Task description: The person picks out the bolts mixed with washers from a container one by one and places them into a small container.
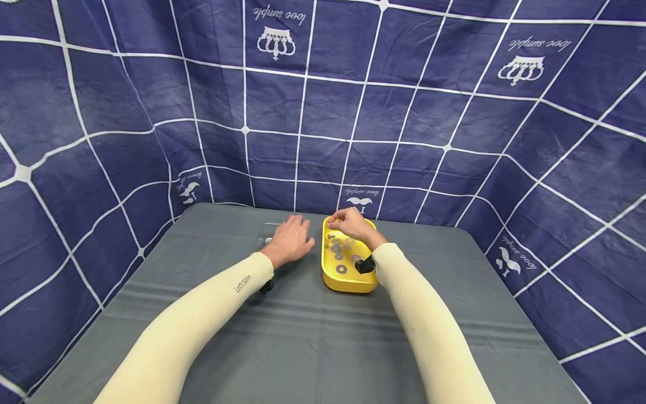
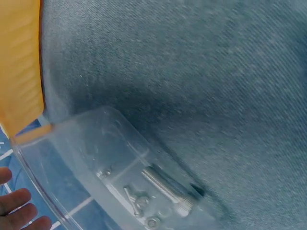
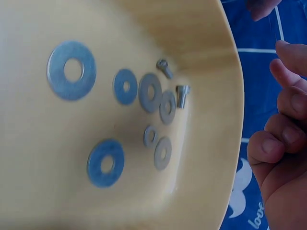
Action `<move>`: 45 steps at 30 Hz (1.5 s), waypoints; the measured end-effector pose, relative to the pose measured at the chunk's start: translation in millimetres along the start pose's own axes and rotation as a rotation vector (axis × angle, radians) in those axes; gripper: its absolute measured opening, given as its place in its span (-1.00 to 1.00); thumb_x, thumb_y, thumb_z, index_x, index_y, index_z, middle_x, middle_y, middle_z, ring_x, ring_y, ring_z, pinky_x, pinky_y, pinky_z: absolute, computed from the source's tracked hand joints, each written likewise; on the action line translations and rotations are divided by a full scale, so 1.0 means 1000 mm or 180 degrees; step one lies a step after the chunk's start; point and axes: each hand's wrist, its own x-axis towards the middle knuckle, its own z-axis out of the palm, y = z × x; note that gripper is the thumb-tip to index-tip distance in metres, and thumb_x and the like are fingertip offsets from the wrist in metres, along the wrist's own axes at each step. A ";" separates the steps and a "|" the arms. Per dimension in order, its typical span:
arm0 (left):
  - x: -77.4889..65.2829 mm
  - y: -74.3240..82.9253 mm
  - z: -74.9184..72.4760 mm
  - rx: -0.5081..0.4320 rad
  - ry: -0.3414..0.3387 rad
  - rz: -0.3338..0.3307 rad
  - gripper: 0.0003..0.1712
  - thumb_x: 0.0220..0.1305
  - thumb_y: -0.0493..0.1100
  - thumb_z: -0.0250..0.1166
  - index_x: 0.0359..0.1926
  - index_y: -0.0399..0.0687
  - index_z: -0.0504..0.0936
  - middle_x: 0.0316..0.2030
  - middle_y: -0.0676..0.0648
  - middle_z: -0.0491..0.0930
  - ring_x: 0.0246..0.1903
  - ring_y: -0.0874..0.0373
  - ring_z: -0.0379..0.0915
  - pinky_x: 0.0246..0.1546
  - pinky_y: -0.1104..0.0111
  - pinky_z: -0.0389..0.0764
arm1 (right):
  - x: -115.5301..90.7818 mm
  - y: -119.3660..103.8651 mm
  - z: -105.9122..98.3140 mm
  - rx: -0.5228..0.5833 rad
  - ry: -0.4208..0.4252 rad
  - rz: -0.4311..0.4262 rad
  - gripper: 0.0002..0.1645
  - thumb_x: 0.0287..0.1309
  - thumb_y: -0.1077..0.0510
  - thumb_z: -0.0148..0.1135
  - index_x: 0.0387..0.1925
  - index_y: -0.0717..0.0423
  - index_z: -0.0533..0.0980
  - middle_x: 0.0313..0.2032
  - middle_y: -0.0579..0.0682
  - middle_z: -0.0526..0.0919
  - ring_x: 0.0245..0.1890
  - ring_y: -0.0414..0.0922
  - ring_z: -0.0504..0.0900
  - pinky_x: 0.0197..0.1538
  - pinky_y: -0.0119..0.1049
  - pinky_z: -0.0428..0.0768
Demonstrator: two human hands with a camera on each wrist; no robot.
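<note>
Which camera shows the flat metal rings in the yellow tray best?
The right wrist view: it looks closely into the yellow tray, showing the flat metal rings large, holes and all. The head view shows some of them, but tiny; the left wrist view catches only part of the tray, none of those rings.

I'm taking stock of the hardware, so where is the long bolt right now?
In the left wrist view, the long bolt lies low, near the middle, inside the clear container, with smaller metal pieces to its left.
</note>
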 end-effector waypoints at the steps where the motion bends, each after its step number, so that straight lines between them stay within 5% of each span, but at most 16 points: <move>1: 0.001 0.001 0.000 -0.0004 0.0000 0.0006 -0.32 0.38 0.14 0.12 0.36 -0.17 0.42 0.29 -0.26 0.41 0.34 -0.13 0.29 0.28 -0.01 0.43 | -0.001 0.001 -0.001 -0.0007 0.0000 0.0024 -0.77 0.27 0.09 0.31 -0.16 0.14 0.71 -0.43 -0.08 0.56 -0.41 -0.16 0.42 -0.32 -0.36 0.39; 13: 0.008 0.013 0.006 -0.0092 0.0003 0.0031 -0.35 0.40 0.14 0.11 0.34 -0.17 0.42 0.24 -0.24 0.44 0.29 -0.13 0.33 0.27 -0.01 0.44 | -0.015 0.015 -0.019 0.0011 0.0100 0.0117 -0.77 0.27 0.09 0.32 -0.16 0.14 0.71 -0.43 -0.04 0.47 -0.37 -0.10 0.40 -0.28 -0.31 0.38; 29: 0.015 0.032 0.014 -0.0156 -0.0104 0.0079 -0.30 0.43 0.23 0.01 0.35 -0.17 0.36 0.13 -0.22 0.49 0.20 -0.10 0.37 0.22 0.03 0.48 | -0.030 0.041 -0.028 0.0062 0.0250 0.0319 -0.77 0.23 0.08 0.36 -0.16 0.13 0.72 -0.59 -0.09 0.37 -0.57 -0.17 0.31 -0.46 -0.37 0.30; 45: 0.020 0.043 0.024 -0.0287 -0.0199 -0.0018 -0.23 0.36 0.24 0.14 0.35 -0.21 0.31 0.13 -0.23 0.50 0.18 -0.10 0.39 0.24 0.04 0.47 | -0.031 0.049 -0.029 0.0195 0.0322 0.0302 -0.79 0.19 0.12 0.38 -0.19 0.15 0.71 -0.59 -0.09 0.36 -0.55 -0.16 0.33 -0.45 -0.38 0.29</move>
